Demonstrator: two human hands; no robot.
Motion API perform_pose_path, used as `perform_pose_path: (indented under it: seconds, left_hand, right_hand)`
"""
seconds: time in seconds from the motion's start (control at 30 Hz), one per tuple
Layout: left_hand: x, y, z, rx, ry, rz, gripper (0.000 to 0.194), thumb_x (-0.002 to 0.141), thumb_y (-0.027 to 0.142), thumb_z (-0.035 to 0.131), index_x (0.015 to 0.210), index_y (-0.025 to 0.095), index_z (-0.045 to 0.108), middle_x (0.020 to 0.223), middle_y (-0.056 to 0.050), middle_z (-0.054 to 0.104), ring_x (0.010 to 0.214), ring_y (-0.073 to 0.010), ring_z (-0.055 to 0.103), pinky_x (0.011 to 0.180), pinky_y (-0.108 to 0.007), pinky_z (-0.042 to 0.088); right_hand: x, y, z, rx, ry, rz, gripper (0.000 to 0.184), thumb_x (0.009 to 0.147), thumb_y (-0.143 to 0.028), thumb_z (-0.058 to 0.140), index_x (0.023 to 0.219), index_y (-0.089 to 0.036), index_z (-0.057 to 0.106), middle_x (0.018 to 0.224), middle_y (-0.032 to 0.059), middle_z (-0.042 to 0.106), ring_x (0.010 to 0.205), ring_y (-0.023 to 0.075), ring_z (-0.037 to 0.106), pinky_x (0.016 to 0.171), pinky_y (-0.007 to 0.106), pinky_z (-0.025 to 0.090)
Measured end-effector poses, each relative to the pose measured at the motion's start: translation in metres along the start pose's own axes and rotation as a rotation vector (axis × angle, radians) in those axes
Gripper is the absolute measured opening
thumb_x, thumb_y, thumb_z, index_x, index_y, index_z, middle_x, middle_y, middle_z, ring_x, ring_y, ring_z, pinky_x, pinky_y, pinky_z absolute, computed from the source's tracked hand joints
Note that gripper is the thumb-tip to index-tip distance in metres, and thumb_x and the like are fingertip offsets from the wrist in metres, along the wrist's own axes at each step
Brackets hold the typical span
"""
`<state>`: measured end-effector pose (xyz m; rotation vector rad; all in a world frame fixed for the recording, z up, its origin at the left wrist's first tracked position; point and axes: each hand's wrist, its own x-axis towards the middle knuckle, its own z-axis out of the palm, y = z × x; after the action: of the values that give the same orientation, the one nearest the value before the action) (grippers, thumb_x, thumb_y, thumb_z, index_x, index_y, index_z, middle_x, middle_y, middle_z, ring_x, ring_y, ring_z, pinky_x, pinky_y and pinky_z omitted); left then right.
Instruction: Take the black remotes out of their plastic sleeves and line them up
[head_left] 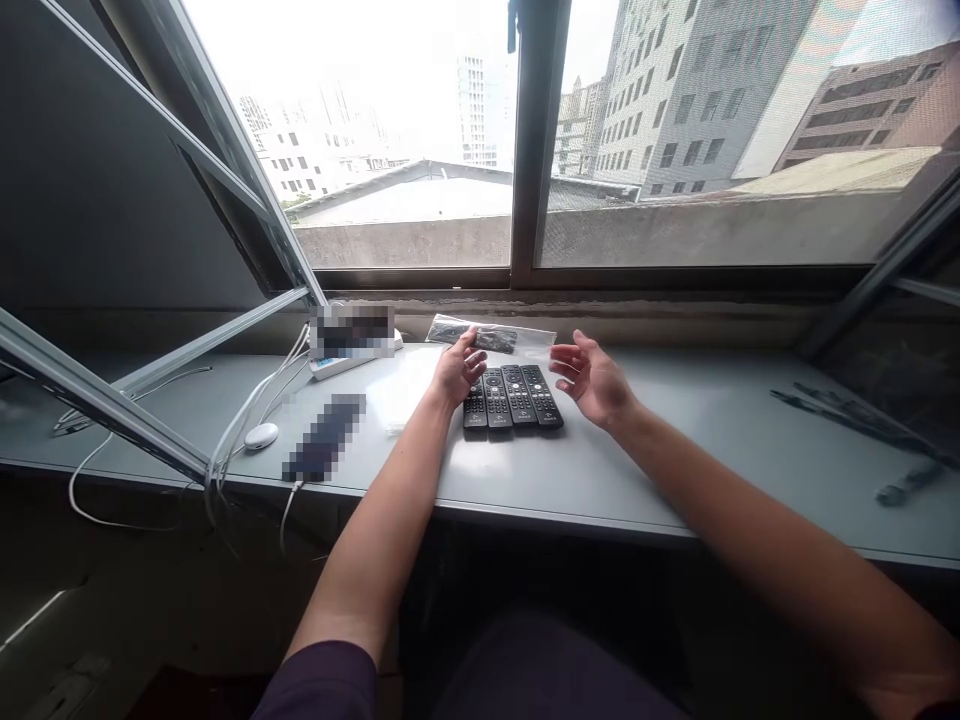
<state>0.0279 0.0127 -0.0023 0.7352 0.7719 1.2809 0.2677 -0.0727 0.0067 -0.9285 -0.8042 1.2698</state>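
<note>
Several black remote controls [526, 396] lie side by side in a row on the light grey table. Behind them, my left hand [454, 370] is closed on a clear plastic bag [534, 343] with a dark remote-like object [495, 341] inside, its thumb on top. My left fingers partly cover the leftmost remote in the row. To the right of the row, my right hand [591, 380] is open and holds nothing, its fingers apart and curved toward the bag's right end.
White table [630, 480] runs under the window. To the left are a white power strip [356, 360], cables [247, 400], a white round device [261, 436], a blurred dark phone-like object [324, 438] and whitish plastic sheets [397, 395]. A metal frame [150, 420] stands at the left.
</note>
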Motion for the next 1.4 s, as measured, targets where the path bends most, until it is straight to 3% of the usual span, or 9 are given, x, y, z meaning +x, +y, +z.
perform_pose_path:
  seconds: [0.13, 0.23, 0.33, 0.47, 0.63, 0.8, 0.93, 1.2, 1.4]
  left_hand:
    - [0.001, 0.0, -0.001, 0.022, -0.068, -0.003, 0.036, 0.084, 0.039, 0.095, 0.096, 0.018, 0.069, 0.087, -0.004, 0.067, 0.064, -0.0083, 0.061, 0.046, -0.016, 0.042]
    - [0.0, -0.002, 0.0, 0.07, -0.143, -0.005, 0.037, 0.08, 0.038, 0.097, 0.091, 0.017, 0.069, 0.081, -0.003, 0.066, 0.06, -0.007, 0.058, 0.044, -0.016, 0.037]
    - [-0.003, -0.006, 0.002, 0.143, -0.231, -0.006, 0.038, 0.078, 0.04, 0.099, 0.093, 0.016, 0.072, 0.084, -0.004, 0.07, 0.061, -0.0075, 0.06, 0.047, -0.017, 0.039]
    - [-0.005, -0.009, 0.001, 0.192, -0.252, -0.012, 0.04, 0.078, 0.044, 0.099, 0.095, 0.016, 0.075, 0.088, -0.006, 0.074, 0.064, -0.0095, 0.062, 0.053, -0.02, 0.044]
    - [-0.002, -0.01, 0.001, 0.187, -0.25, -0.026, 0.041, 0.08, 0.044, 0.099, 0.095, 0.016, 0.074, 0.089, -0.007, 0.075, 0.058, -0.0075, 0.056, 0.052, -0.021, 0.043]
    - [0.001, -0.006, 0.0, 0.096, -0.235, -0.032, 0.044, 0.087, 0.048, 0.092, 0.111, 0.015, 0.077, 0.106, -0.012, 0.079, 0.071, -0.0132, 0.07, 0.061, -0.023, 0.055]
    - [0.001, -0.002, -0.002, -0.011, -0.182, 0.034, 0.046, 0.088, 0.038, 0.09, 0.126, 0.019, 0.072, 0.126, -0.013, 0.078, 0.099, -0.0234, 0.08, 0.086, -0.032, 0.066]
    - [-0.001, -0.002, 0.001, -0.038, -0.221, 0.073, 0.041, 0.087, 0.03, 0.091, 0.122, 0.02, 0.073, 0.131, -0.011, 0.075, 0.113, -0.0262, 0.08, 0.104, -0.038, 0.065]
    - [0.001, -0.005, -0.002, 0.06, -0.225, 0.036, 0.044, 0.082, 0.031, 0.096, 0.12, 0.019, 0.077, 0.126, -0.012, 0.077, 0.098, -0.0218, 0.08, 0.095, -0.035, 0.065]
  right_hand:
    - [0.002, -0.001, -0.003, 0.004, 0.019, -0.071, 0.041, 0.091, -0.062, 0.085, 0.083, -0.022, 0.079, 0.102, 0.0091, 0.079, 0.085, 0.0199, 0.071, 0.054, 0.025, 0.055]
    - [0.0, 0.0, -0.001, -0.046, -0.11, -0.015, 0.051, 0.087, -0.071, 0.085, 0.097, -0.021, 0.082, 0.106, 0.0117, 0.08, 0.082, 0.0212, 0.071, 0.046, 0.025, 0.052]
    - [-0.005, 0.003, 0.002, -0.183, -0.264, 0.115, 0.067, 0.084, -0.081, 0.081, 0.1, -0.016, 0.083, 0.099, 0.0162, 0.082, 0.062, 0.0188, 0.068, 0.034, 0.025, 0.039]
    - [-0.012, 0.006, 0.006, -0.418, -0.377, 0.097, 0.058, 0.076, -0.071, 0.094, 0.079, -0.015, 0.08, 0.077, 0.0131, 0.08, 0.044, 0.0119, 0.056, 0.032, 0.024, 0.029]
    - [-0.015, 0.008, 0.009, -0.433, -0.417, -0.017, 0.053, 0.08, -0.069, 0.092, 0.079, -0.017, 0.083, 0.068, 0.0062, 0.075, 0.047, 0.0115, 0.053, 0.039, 0.025, 0.037]
    - [-0.014, 0.008, 0.012, -0.271, -0.397, -0.164, 0.044, 0.082, -0.063, 0.094, 0.097, -0.021, 0.089, 0.111, 0.0101, 0.081, 0.089, 0.0224, 0.073, 0.062, 0.03, 0.062]
    - [-0.016, 0.004, 0.013, -0.153, -0.374, -0.175, 0.042, 0.083, -0.059, 0.095, 0.109, -0.027, 0.09, 0.135, 0.0089, 0.076, 0.119, 0.0296, 0.072, 0.082, 0.039, 0.07]
    - [-0.018, -0.003, 0.012, -0.123, -0.287, -0.243, 0.037, 0.091, -0.067, 0.084, 0.114, -0.038, 0.085, 0.156, 0.0, 0.067, 0.151, 0.0336, 0.055, 0.106, 0.05, 0.067]
    - [-0.007, -0.003, 0.007, -0.118, -0.195, -0.325, 0.041, 0.097, -0.075, 0.071, 0.12, -0.043, 0.079, 0.163, -0.0055, 0.063, 0.156, 0.032, 0.052, 0.116, 0.053, 0.059]
